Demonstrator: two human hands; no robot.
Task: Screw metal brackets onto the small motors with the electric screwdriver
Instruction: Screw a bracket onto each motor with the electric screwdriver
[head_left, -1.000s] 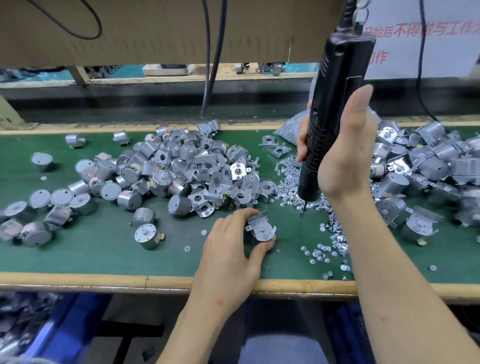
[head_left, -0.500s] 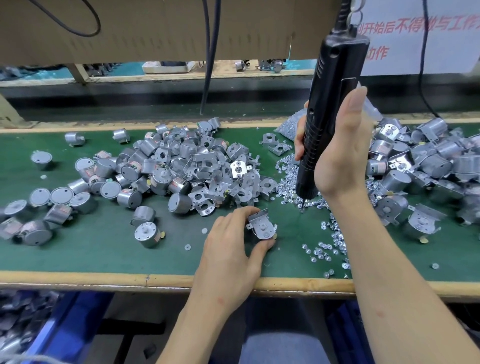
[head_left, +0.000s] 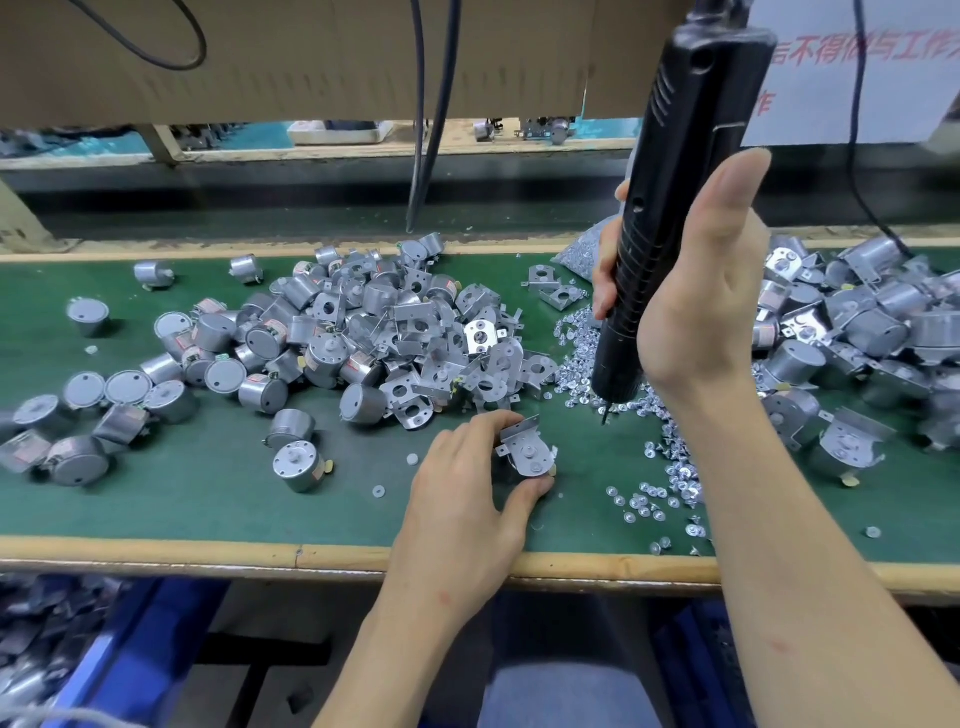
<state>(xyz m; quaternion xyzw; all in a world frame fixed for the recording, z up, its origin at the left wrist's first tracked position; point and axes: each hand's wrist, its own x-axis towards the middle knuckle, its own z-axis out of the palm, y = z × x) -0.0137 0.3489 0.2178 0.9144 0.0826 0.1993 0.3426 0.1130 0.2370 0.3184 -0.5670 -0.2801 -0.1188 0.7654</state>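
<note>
My left hand (head_left: 467, 499) grips a small silver motor with a metal bracket on top (head_left: 530, 452), holding it on the green mat (head_left: 208, 493) between thumb and fingers. My right hand (head_left: 696, 291) holds the black electric screwdriver (head_left: 670, 218) upright. Its bit (head_left: 605, 414) points down over the pile of small silver screws (head_left: 587, 374), just right of and beyond the held motor. A heap of loose motors and brackets (head_left: 374, 338) lies behind my left hand.
More motors with brackets (head_left: 857, 353) pile up at the right. Single motors (head_left: 298, 465) are scattered on the left of the mat. Cables (head_left: 431, 114) hang from above. The wooden bench edge (head_left: 260, 553) runs along the front, with blue bins (head_left: 104, 649) below.
The screwdriver and my right hand have shifted slightly left and toward me, the bit staying over the screws. My left hand keeps its hold on the motor.
</note>
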